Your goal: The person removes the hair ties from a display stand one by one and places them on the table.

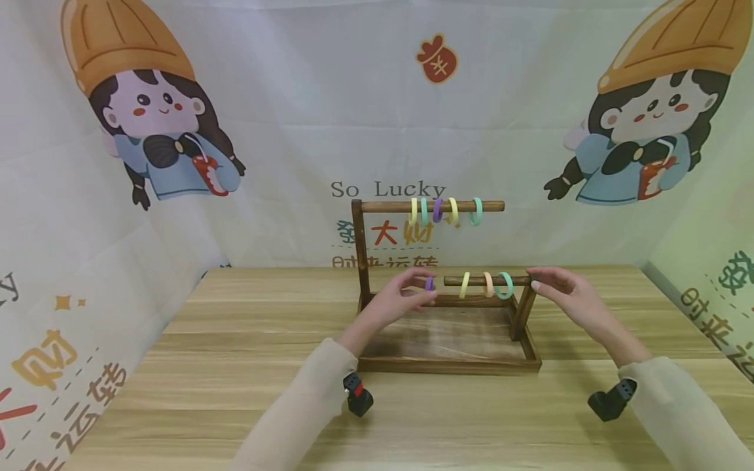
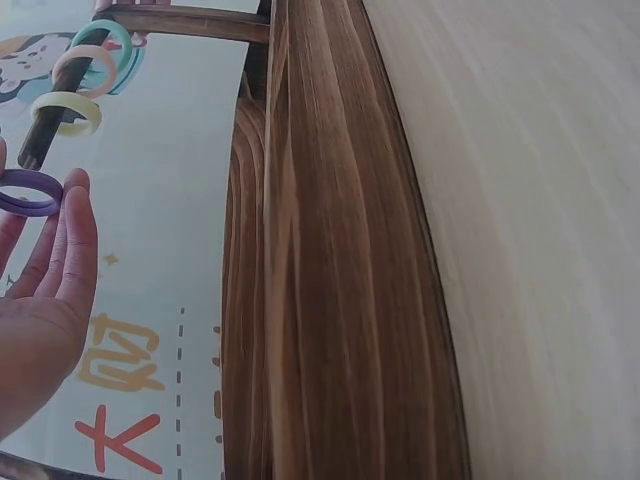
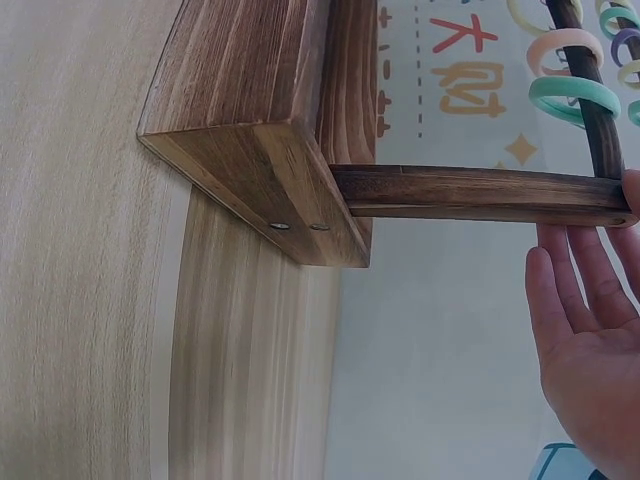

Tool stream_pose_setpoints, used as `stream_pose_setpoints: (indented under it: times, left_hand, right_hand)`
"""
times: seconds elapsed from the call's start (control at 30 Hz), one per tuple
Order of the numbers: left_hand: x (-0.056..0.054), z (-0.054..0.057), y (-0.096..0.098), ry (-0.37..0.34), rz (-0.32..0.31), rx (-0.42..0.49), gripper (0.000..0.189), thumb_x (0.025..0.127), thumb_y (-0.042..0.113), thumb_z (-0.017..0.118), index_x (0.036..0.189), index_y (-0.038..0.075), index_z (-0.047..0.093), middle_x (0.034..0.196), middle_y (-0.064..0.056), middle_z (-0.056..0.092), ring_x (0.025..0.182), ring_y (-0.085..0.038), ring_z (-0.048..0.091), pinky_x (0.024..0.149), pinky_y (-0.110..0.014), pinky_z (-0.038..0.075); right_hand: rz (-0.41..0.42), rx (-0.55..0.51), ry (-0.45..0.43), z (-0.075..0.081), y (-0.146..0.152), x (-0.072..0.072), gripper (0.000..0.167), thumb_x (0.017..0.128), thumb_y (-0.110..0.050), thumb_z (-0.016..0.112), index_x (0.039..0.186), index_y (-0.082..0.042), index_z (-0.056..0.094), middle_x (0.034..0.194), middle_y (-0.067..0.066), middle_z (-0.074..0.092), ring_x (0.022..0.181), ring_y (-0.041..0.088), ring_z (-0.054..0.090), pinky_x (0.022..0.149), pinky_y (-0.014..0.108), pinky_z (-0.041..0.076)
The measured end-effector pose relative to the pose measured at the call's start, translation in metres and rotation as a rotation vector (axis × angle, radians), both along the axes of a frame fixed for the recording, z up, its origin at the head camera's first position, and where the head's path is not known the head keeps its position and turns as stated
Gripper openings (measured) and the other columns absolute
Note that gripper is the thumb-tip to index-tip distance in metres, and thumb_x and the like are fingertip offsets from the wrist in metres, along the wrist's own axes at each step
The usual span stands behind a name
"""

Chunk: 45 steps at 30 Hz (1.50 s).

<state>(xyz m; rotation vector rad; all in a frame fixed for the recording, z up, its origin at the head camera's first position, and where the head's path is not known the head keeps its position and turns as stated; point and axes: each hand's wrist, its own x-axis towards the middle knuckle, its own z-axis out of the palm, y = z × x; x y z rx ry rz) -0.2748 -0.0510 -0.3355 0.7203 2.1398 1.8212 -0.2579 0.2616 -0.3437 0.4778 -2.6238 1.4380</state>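
My left hand (image 1: 396,299) pinches a purple ring (image 2: 36,208) between thumb and fingers, just off the free end of the lower rod (image 1: 452,281) of a dark wooden rack (image 1: 448,365). In the left wrist view, a small gap separates ring and rod tip. Threaded on that rod are a yellow ring (image 1: 463,286), a peach ring (image 1: 488,286) and a teal ring (image 1: 510,286). At the rod's other end, my right hand (image 1: 567,293) holds the top of the short post (image 1: 523,314), thumb in front and fingers behind.
Above and behind, the rack's upper rod (image 1: 383,207) carries several yellow, teal and purple rings; its free end points right. A tall post (image 1: 360,255) supports it at the left. The rack stands on a wood-grain table (image 1: 253,392), with a printed cloth (image 1: 294,85) hanging behind.
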Motion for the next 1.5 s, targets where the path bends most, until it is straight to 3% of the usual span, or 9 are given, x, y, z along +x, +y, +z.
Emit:
stream_pose_setpoints:
  times: [0.17,0.4,0.47,0.6,0.8,1.07,1.3,1.5]
  left_hand:
    - [0.003,-0.001,-0.008,0.001,-0.033,0.016,0.037,0.087,0.004,0.055,0.122,-0.002,0.044,0.113,-0.027,0.046,0.096,-0.039,0.053,0.076,-0.035,0.049]
    - [-0.008,-0.027,-0.020,0.070,-0.018,-0.017,0.039,0.084,0.013,0.061,0.121,0.005,0.048,0.103,-0.016,0.055,0.087,-0.029,0.058,0.073,-0.042,0.049]
    - [-0.007,-0.029,-0.023,0.086,-0.024,-0.031,0.040,0.084,0.014,0.062,0.120,0.004,0.049,0.101,-0.015,0.056,0.085,-0.029,0.058,0.073,-0.045,0.048]
    - [0.002,-0.024,-0.028,0.098,-0.045,-0.040,0.038,0.084,0.009,0.061,0.119,0.000,0.048,0.101,-0.016,0.057,0.083,-0.023,0.059,0.072,-0.042,0.049]
    - [0.020,-0.010,-0.034,0.119,-0.069,-0.069,0.035,0.084,0.003,0.058,0.117,-0.005,0.048,0.100,-0.017,0.056,0.082,-0.026,0.060,0.067,-0.033,0.051]
    - [0.013,-0.032,-0.045,0.159,-0.071,-0.159,0.034,0.084,0.011,0.062,0.116,0.004,0.054,0.099,-0.014,0.057,0.077,-0.018,0.059,0.068,-0.038,0.051]
    - [0.019,-0.036,-0.056,0.254,-0.085,-0.266,0.033,0.084,0.019,0.062,0.114,0.009,0.057,0.093,-0.003,0.058,0.072,-0.014,0.057,0.063,-0.028,0.049]
    - [0.024,-0.036,-0.064,0.286,-0.107,-0.308,0.035,0.083,0.020,0.063,0.115,0.007,0.057,0.096,-0.002,0.057,0.076,-0.012,0.056,0.066,-0.027,0.049]
  right_hand:
    - [0.002,0.006,0.003,-0.001,0.001,-0.001,0.048,0.091,-0.034,0.047,0.126,-0.001,0.044,0.124,0.016,0.046,0.101,0.001,0.046,0.081,0.026,0.042]
    - [0.002,0.001,-0.011,0.000,0.000,-0.001,0.051,0.091,-0.035,0.047,0.127,0.001,0.042,0.124,0.017,0.045,0.103,0.006,0.046,0.086,0.045,0.038]
    - [0.002,0.001,-0.012,0.000,0.000,-0.001,0.051,0.091,-0.035,0.047,0.127,0.001,0.043,0.123,0.017,0.046,0.103,0.007,0.046,0.086,0.045,0.038]
    - [0.001,-0.001,-0.014,-0.001,0.000,-0.001,0.051,0.091,-0.035,0.047,0.127,0.000,0.043,0.123,0.017,0.046,0.103,0.008,0.046,0.086,0.045,0.038]
    - [-0.001,-0.003,-0.018,-0.001,0.000,-0.001,0.050,0.091,-0.035,0.047,0.127,0.000,0.043,0.124,0.017,0.045,0.107,0.015,0.046,0.087,0.045,0.037]
    - [-0.002,0.006,-0.012,-0.002,0.000,-0.002,0.049,0.091,-0.036,0.048,0.126,-0.002,0.044,0.123,0.017,0.046,0.110,0.027,0.044,0.087,0.046,0.038]
    - [0.003,0.004,-0.012,-0.001,0.000,-0.002,0.049,0.091,-0.035,0.048,0.126,-0.002,0.044,0.123,0.018,0.046,0.110,0.031,0.043,0.087,0.047,0.037]
    - [0.003,0.009,-0.010,-0.001,0.000,-0.002,0.049,0.091,-0.035,0.047,0.126,-0.002,0.044,0.123,0.018,0.046,0.109,0.028,0.044,0.087,0.047,0.038]
